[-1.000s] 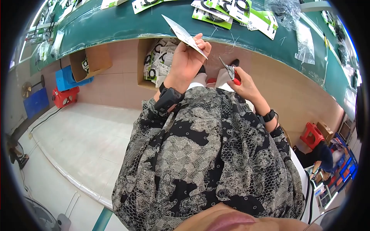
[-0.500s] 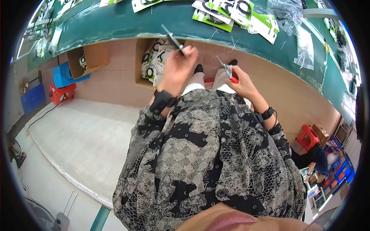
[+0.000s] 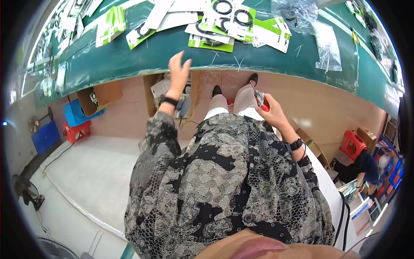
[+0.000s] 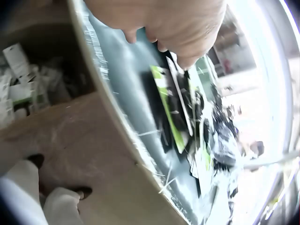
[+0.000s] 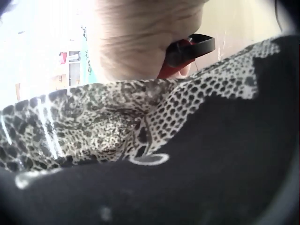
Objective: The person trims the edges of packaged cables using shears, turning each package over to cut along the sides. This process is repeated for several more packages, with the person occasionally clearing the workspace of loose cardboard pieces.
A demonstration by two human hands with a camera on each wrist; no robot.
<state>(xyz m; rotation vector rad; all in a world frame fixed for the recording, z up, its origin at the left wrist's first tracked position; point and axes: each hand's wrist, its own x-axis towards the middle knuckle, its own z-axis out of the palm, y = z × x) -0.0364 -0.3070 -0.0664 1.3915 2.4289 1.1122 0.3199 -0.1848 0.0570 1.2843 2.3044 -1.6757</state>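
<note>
My left hand [image 3: 179, 73] reaches over the front edge of the green-topped table [image 3: 159, 56], fingers spread and holding nothing. Beyond it lie packs of black cable on white and green cards [image 3: 215, 21]; in the left wrist view these carded packs [image 4: 171, 108] are just past the fingertips. My right hand [image 3: 276, 113] grips red-handled snips [image 3: 261, 100] in front of my lap, with the metal end pointing up and away. The right wrist view shows part of the red handle [image 5: 176, 63] and a black loop at its end; the sleeve hides much else.
Below the table edge a cardboard box [image 3: 195, 97] holds carded packs. Clear plastic bags [image 3: 327, 47] lie at the table's right. Farther left are another carton [image 3: 108, 93], a blue bin [image 3: 75, 114] and a red stool [image 3: 76, 131]. Another person [image 3: 366, 168] is far right.
My left hand has let go of the flat card it held and moved left and forward to the table edge. My right hand keeps its grip on the snips. The head view has shifted.
</note>
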